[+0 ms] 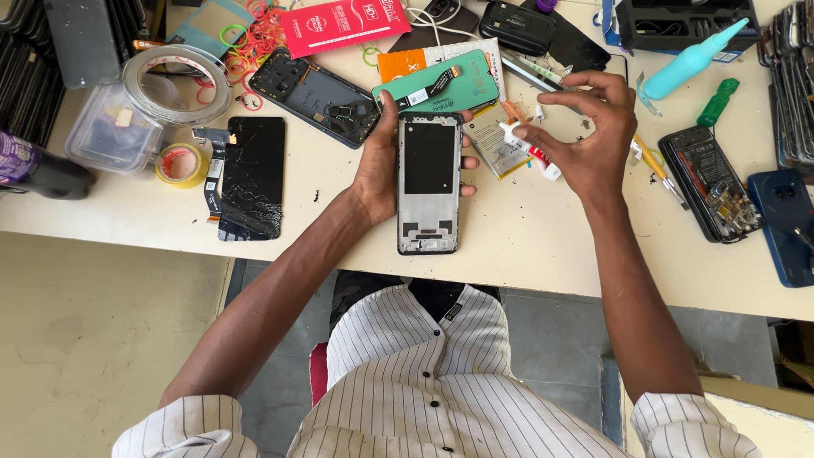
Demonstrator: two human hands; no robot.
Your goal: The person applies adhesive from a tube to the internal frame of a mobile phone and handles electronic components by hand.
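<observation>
Phone frame [429,182] in left grip [381,174]

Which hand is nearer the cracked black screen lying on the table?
Left. The left hand grips the phone frame just to the right of the cracked screen; the right hand, pinching a small tube, is farther right, beyond the frame.

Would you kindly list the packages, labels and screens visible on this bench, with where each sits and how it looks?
Red packet: top centre of the bench, flat, red with white print.
Orange and white packet: under the green phone back, flat.
Cracked screen: left of the left hand, black rectangle, shattered glass.
White glue tube: in the right hand, red-banded label.
Phone frame: held in the left hand, grey, dark panel.
</observation>
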